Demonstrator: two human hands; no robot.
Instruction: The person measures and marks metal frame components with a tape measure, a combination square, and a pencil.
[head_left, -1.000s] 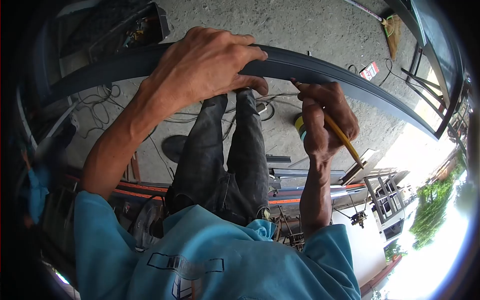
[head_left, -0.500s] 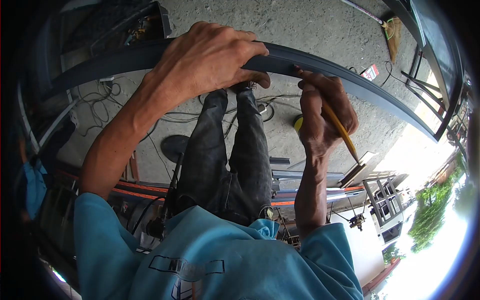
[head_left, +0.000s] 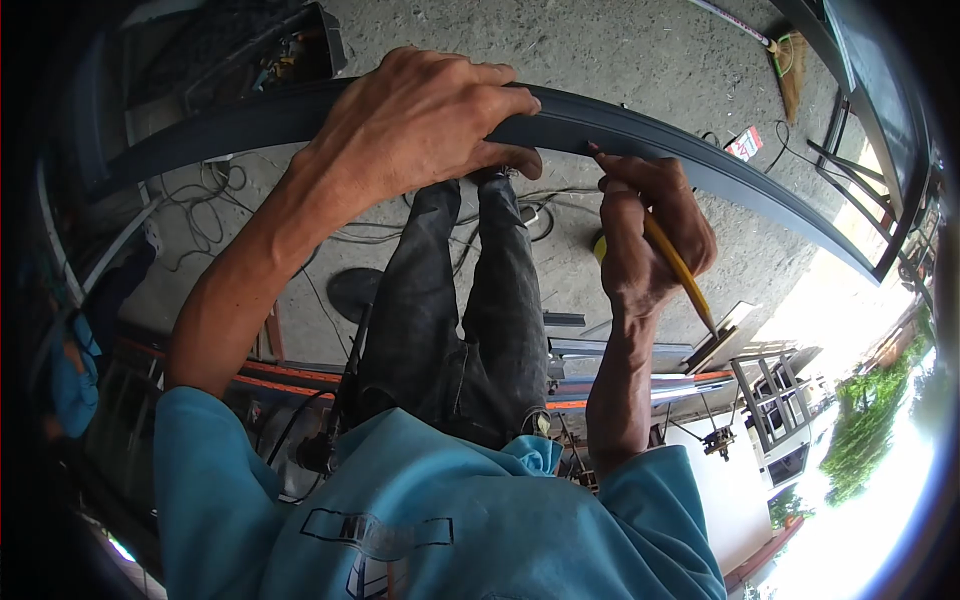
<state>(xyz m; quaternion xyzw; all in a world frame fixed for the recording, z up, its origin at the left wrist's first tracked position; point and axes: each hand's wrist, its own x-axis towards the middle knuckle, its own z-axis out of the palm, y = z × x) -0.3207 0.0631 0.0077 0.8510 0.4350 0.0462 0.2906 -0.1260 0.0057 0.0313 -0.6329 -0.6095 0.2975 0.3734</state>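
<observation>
A long dark metal profile (head_left: 570,133) spans the upper part of the view and looks curved. My left hand (head_left: 425,120) grips it left of the middle, fingers over its far edge and thumb on the near side. In my right hand (head_left: 655,225) is a yellow pencil (head_left: 683,270), held in a pinch. The pencil's reddish tip points at the profile's near face, to the right of my left hand; whether it touches cannot be told.
Cables (head_left: 205,210) lie on the concrete floor (head_left: 430,30). A black bin (head_left: 318,50) stands at the upper left, a broom (head_left: 790,75) at the upper right. Behind are orange-edged bars (head_left: 290,375). A co-worker's blue sleeve (head_left: 75,385) shows at the far left.
My right hand and the pencil tip have shifted slightly down, away from the profile's middle. My left hand keeps its grip. The co-worker at the far left has moved a little.
</observation>
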